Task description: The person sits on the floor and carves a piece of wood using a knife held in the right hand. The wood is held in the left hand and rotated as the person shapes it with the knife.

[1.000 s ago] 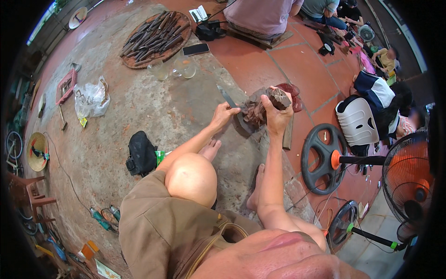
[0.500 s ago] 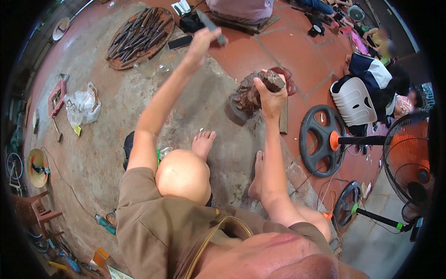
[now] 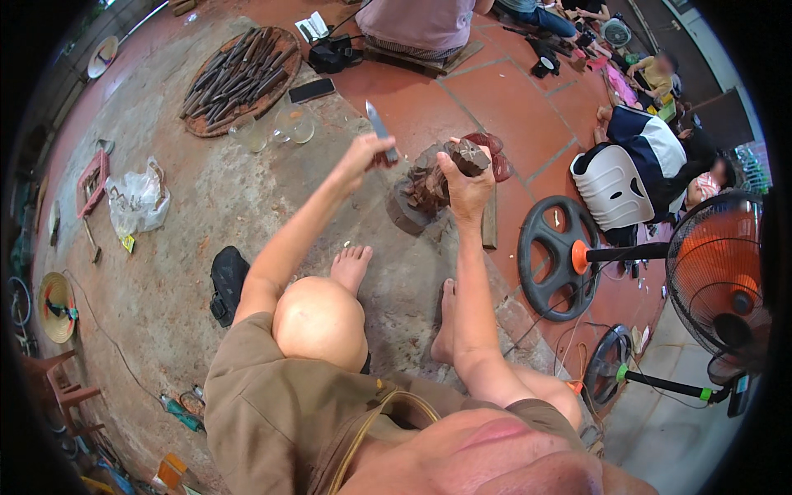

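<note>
the left hand (image 3: 363, 157) is curled tight around the handle of a chisel (image 3: 381, 130), whose pale flat blade points up and away, raised clear of the work and just left of it. it looks held that way so the edge can be brought down onto the wood with the wrist free. the right hand (image 3: 464, 186) is closed over the top of a dark wooden carving (image 3: 429, 186), fingers wrapped round a knobbly block-shaped part at its upper end, seemingly pressing down to keep the piece from shifting.

the carving stands on the stained concrete floor (image 3: 206, 214), just beyond the person's two bare feet and near the edge of the red tiles. it is reddish brown, rough and lumpy, with deep cut hollows; its exact form is hard to tell. a thin wooden slat (image 3: 490, 223) lies right beside it.

far left, a round tray (image 3: 239, 82) holds many more long tools, within reach. two clear glass lids (image 3: 274, 128) lie just near it, and a dark phone (image 3: 312, 89) beside them. to the right stand an orange fan (image 3: 714, 280) and a black wheel-shaped base (image 3: 557, 256).
</note>
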Motion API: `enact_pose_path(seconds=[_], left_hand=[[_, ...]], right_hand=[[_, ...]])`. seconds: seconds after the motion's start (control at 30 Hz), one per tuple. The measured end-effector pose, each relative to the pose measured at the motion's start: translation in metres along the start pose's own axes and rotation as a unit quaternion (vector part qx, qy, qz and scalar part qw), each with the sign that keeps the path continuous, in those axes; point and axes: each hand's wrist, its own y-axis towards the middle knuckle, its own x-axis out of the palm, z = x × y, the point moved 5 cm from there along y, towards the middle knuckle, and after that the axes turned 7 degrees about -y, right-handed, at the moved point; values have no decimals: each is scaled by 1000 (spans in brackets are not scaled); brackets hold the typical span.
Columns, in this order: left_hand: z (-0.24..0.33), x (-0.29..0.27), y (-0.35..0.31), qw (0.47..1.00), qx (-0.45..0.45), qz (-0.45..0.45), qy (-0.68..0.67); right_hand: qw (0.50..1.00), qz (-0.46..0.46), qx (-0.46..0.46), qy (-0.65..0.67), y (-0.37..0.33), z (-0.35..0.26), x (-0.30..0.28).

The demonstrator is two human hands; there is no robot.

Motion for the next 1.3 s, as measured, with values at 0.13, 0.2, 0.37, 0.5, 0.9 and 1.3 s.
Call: enact_pose_path(seconds=[0.13, 0.2, 0.37, 0.5, 0.9, 1.3], left_hand=[[-59, 11, -27, 996, -80, 37, -30], [-74, 13, -34, 994, -93, 55, -32], [-76, 16, -38, 993, -80, 84, -6], [-77, 17, -39, 993, -69, 89, 26], [-86, 12, -38, 991, -26, 108, 76], [-79, 19, -41, 989, -29, 115, 84]], right_hand=[[1000, 9, -4, -4, 0, 1, -2], [1000, 13, -2, -1, -1, 1, -2], [1000, 20, 2, -15, -2, 3, -2], [999, 25, -6, -28, -3, 2, -2], [998, 34, -18, -52, -3, 1, -2], [998, 31, -10, -53, -3, -2, -3]])
